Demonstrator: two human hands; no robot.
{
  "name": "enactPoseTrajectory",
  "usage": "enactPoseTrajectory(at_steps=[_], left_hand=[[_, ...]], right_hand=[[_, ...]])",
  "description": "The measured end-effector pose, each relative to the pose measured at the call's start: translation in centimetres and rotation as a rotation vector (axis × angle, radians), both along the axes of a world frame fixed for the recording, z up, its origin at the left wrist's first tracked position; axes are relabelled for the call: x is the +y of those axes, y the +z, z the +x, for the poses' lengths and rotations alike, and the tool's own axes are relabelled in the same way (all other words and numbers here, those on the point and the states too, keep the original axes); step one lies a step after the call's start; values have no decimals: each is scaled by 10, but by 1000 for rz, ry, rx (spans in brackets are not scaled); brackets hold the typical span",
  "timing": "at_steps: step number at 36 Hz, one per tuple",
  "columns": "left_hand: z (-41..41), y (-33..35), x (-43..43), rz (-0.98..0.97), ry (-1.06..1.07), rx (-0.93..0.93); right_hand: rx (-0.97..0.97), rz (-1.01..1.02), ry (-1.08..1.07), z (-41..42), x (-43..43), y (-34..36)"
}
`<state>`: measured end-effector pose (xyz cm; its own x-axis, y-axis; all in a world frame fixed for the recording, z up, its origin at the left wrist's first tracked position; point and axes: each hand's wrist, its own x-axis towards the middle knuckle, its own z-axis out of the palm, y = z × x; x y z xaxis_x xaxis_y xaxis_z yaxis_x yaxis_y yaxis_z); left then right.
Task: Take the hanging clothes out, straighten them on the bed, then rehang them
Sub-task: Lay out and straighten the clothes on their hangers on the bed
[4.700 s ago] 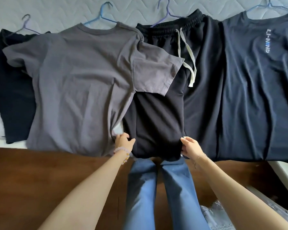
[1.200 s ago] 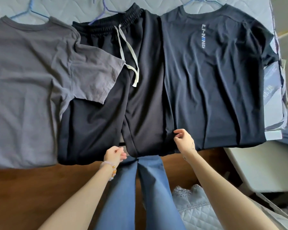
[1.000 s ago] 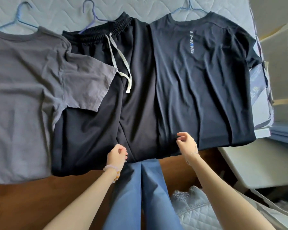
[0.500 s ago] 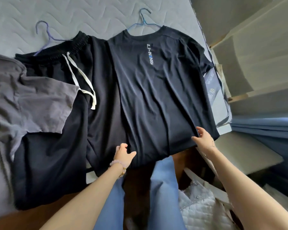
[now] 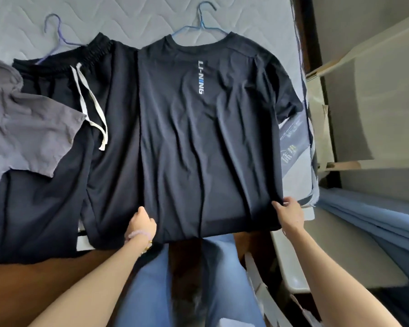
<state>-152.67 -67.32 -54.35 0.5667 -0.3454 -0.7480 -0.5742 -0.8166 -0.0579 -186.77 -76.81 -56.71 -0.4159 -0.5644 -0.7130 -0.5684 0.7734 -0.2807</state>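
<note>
A navy T-shirt (image 5: 206, 138) with a vertical logo lies flat on the bed on a blue hanger (image 5: 200, 27). My left hand (image 5: 141, 224) pinches its bottom hem at the left corner. My right hand (image 5: 289, 213) grips the hem at the right corner. To its left lie black shorts (image 5: 64, 166) with a white drawstring, on a purple hanger (image 5: 54, 31). A grey T-shirt (image 5: 17, 128) overlaps the shorts at the far left.
The quilted mattress (image 5: 132, 17) shows above the clothes. A dark wooden bed edge (image 5: 33, 286) runs along the near side. Blue folded fabric (image 5: 373, 223) and a pale panel sit to the right of the bed. My jeans-clad legs (image 5: 147, 291) stand below.
Both hands left the black shorts' hem and shifted right to the navy T-shirt's bottom corners. My view swung right, pushing the grey T-shirt to the frame's edge.
</note>
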Motion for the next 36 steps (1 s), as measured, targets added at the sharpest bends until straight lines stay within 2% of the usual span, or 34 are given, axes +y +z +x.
enactPoseTrajectory(at_steps=[4, 12, 19, 26, 29, 33, 36], left_hand=[[2, 6, -3, 78, 81, -2], [-6, -1, -4, -48, 196, 54], [-1, -7, 11, -201, 337, 105], [-22, -13, 21, -310, 331, 191], [-25, -18, 26, -321, 359, 144], [-14, -16, 34, -291, 403, 56], [-4, -13, 34, -234, 434, 57]], right_hand=[[-86, -26, 96, -17, -6, -6], [-169, -30, 147, -39, -8, -6], [-97, -135, 122, -71, -20, 3], [-38, -151, 80, -91, -25, 12], [-41, -108, 113, -88, -25, 15], [-55, 46, 149, -84, -24, 10], [-46, 122, 162, -78, -24, 10]])
